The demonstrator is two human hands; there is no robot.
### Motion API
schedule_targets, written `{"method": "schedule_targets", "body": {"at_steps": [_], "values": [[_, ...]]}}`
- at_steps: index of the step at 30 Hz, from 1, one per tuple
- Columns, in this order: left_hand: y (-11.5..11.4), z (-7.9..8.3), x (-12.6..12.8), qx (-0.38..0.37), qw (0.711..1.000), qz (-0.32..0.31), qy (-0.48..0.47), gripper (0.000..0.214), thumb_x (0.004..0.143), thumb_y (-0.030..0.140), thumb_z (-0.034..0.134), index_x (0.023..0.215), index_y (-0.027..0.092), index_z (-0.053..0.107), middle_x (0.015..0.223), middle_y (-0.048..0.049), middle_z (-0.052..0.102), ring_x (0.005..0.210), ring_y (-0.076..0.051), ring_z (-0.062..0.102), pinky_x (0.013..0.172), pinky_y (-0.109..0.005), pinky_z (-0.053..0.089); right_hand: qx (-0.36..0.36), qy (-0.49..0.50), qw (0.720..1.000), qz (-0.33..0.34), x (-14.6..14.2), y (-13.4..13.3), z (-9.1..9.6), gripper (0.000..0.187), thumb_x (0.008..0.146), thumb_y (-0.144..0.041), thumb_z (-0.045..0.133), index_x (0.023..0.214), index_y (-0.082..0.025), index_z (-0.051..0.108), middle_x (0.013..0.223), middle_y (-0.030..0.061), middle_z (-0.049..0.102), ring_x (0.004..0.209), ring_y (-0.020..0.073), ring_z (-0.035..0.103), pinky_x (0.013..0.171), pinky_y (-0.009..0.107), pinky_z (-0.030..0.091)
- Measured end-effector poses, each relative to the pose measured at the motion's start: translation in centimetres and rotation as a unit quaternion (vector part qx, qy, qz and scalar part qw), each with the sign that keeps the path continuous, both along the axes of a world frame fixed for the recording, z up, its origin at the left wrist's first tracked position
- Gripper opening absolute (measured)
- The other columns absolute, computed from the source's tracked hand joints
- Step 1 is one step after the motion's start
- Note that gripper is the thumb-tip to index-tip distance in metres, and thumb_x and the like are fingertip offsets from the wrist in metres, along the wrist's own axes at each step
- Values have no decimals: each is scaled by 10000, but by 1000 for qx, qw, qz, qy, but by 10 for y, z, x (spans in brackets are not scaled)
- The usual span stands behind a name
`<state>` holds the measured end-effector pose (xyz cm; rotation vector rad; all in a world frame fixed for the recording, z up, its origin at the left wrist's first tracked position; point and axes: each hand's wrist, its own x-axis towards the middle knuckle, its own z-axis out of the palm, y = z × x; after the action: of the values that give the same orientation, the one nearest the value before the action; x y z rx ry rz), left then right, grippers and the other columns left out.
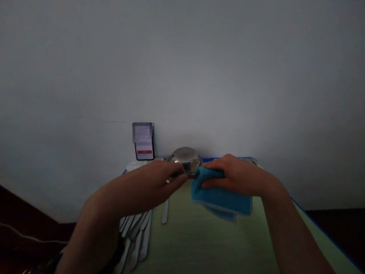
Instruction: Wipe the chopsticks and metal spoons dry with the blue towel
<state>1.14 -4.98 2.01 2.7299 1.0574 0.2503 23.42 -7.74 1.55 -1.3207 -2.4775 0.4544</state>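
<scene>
Two hands are in view, one left hand (158, 179) and one right hand (231, 173); there is one blue cloth (222, 199); one steel bowl (185, 157); one phone (144, 142). One piece of cutlery (165, 211) lies alone; the bunch of cutlery (138, 236) holds several pieces, too dark and overlapped to count exactly.

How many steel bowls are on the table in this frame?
1. The steel bowl sits at the far edge of the table, beside the phone, just behind the left hand. The right hand and blue cloth may hide another.
</scene>
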Motion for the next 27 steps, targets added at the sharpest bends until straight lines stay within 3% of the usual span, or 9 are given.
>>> {"method": "schedule_targets", "body": {"at_steps": [5,11,17,27], "values": [[3,8,-1,-29,999,-15,-1,319,889,386,359,845,216,626,766,19,666,650,-107,588,577,-189,408,-7,55,998,-8,-2,-2,6,256,767,-405,565,915,-214,649,849,-5,674,699,121,584,622,227,380],[7,9,-8,43,998,44,14,331,885,403,359,810,214,620,678,13,645,585,-114,561,533,-215,365,10,51,995,-80,8,7,-4,260,774,-422,541,883,-209,642,845,15,661,731,150,583,621,250,383],[9,7,-5,121,990,64,36,337,886,414,331,820,212,592,664,-7,611,592,-148,551,555,-260,341,60,42,990,-122,12,11,-9,268,805,-422,492,840,-185,613,825,37,643,720,158,566,619,267,381],[9,14,1,147,987,62,-16,323,879,362,341,752,186,580,576,8,565,507,-116,496,509,-239,307,83,195,970,-121,3,11,-7,322,795,-484,484,793,-183,597,718,-1,626,648,124,555,577,242,393]]}}
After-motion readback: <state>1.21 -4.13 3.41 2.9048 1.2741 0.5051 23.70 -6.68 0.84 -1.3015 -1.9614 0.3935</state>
